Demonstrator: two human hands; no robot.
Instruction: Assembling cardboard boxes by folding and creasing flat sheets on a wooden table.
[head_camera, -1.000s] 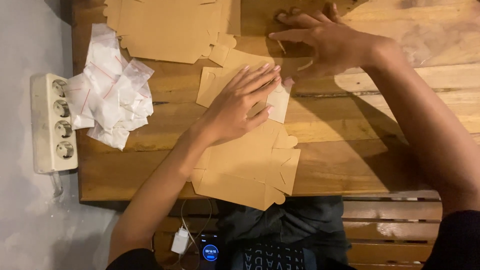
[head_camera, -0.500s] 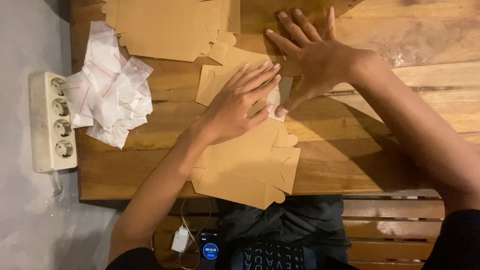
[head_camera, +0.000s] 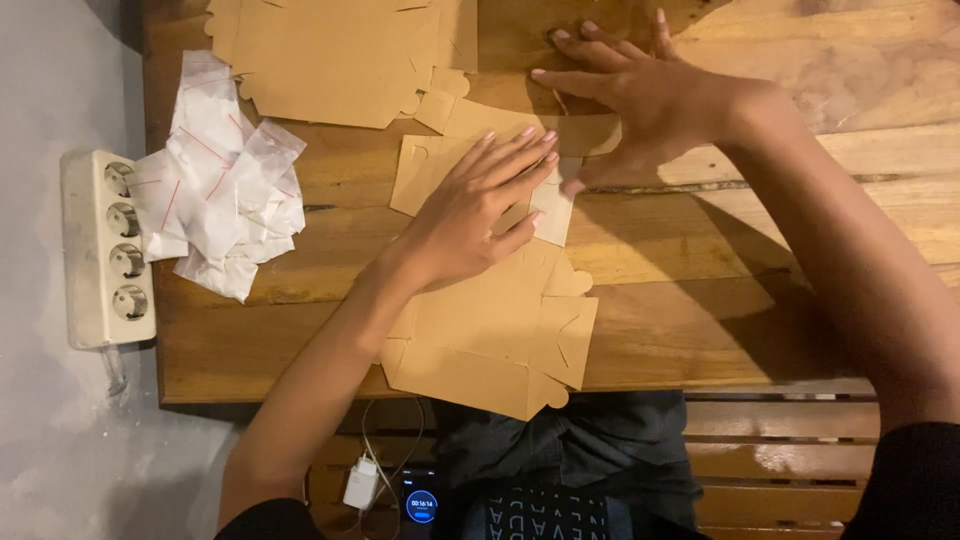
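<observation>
Near the table's (head_camera: 700, 330) far edge, the left hand (head_camera: 475, 210) presses flat, fingers together, on a flat brown cardboard cutout (head_camera: 440, 170). Right hand (head_camera: 640, 100), fingers spread, holds its far flap. More cutouts (head_camera: 500, 340) lie at the near edge.

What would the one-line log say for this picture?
left hand: flat on brown cardboard cutout | right hand: pressing its far edge | plastic bags: left | cutout stack: near edge
</observation>
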